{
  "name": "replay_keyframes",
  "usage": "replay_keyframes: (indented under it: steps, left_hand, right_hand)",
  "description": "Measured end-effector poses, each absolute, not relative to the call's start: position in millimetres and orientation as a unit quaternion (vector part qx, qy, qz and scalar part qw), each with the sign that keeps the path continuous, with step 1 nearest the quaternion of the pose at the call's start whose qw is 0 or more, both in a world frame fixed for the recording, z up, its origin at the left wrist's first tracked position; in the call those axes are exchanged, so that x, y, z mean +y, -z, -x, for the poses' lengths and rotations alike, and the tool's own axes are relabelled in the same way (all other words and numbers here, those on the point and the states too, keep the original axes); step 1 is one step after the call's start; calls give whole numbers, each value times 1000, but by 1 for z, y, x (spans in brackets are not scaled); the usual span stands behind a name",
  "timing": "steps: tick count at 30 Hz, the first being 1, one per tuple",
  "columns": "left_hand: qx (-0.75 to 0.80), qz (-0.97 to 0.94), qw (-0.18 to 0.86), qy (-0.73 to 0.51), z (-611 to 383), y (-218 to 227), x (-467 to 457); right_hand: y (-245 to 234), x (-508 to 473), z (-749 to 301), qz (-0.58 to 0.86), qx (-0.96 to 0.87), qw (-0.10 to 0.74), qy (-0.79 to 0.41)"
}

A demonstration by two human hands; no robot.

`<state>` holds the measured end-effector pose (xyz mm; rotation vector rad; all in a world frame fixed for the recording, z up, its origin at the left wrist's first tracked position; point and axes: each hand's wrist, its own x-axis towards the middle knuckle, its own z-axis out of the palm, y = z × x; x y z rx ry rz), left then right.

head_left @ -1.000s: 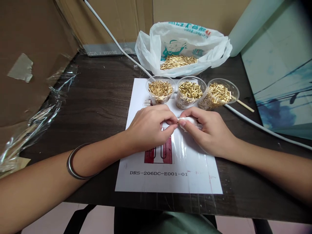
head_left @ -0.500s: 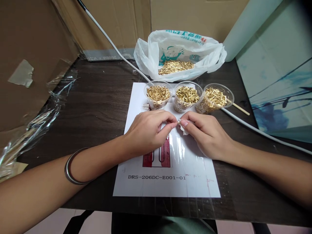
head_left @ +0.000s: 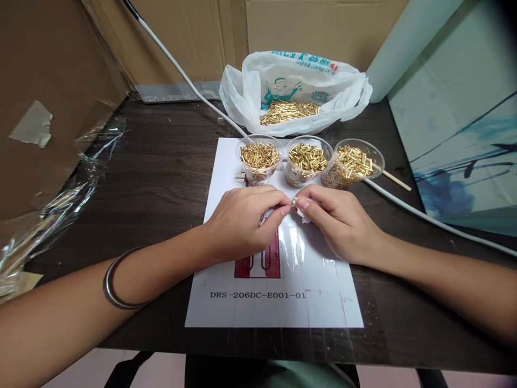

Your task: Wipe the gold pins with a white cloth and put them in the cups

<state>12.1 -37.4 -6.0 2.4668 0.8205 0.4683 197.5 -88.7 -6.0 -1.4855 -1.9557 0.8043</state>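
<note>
My left hand (head_left: 251, 218) pinches a small gold pin (head_left: 293, 205) between thumb and forefinger, most of it hidden by the fingertips. My right hand (head_left: 341, 218) is closed on a crumpled white tissue (head_left: 301, 215), which presses around the pin's other end. The fingertips of both hands nearly meet above a printed sheet (head_left: 226, 312). Just beyond them stand three clear plastic cups in a row: a left cup (head_left: 259, 175), a middle cup (head_left: 299, 178) and a tilted right cup (head_left: 335, 180), all holding short gold metal pins.
Behind the cups, an opened white plastic bag (head_left: 242, 102) holds a heap of more gold pins. A white cable (head_left: 428, 215) crosses the dark table (head_left: 161, 178) behind the cups. A thin wooden stick (head_left: 398, 180) lies at the right. Cardboard (head_left: 194, 32) walls the back and left.
Both hands stay together at nearly the same spot, with a slight shift of the fingertips at the tissue. The whole view has moved a little.
</note>
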Motion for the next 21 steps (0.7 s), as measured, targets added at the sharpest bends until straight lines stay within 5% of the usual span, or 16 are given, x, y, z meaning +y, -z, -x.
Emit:
replay_keyframes:
  steps: [21]
  left_hand:
    - [271,-921,228,-160,-12,7,-37]
  right_hand:
    - [8,-88,-197,561,-737,242,-289]
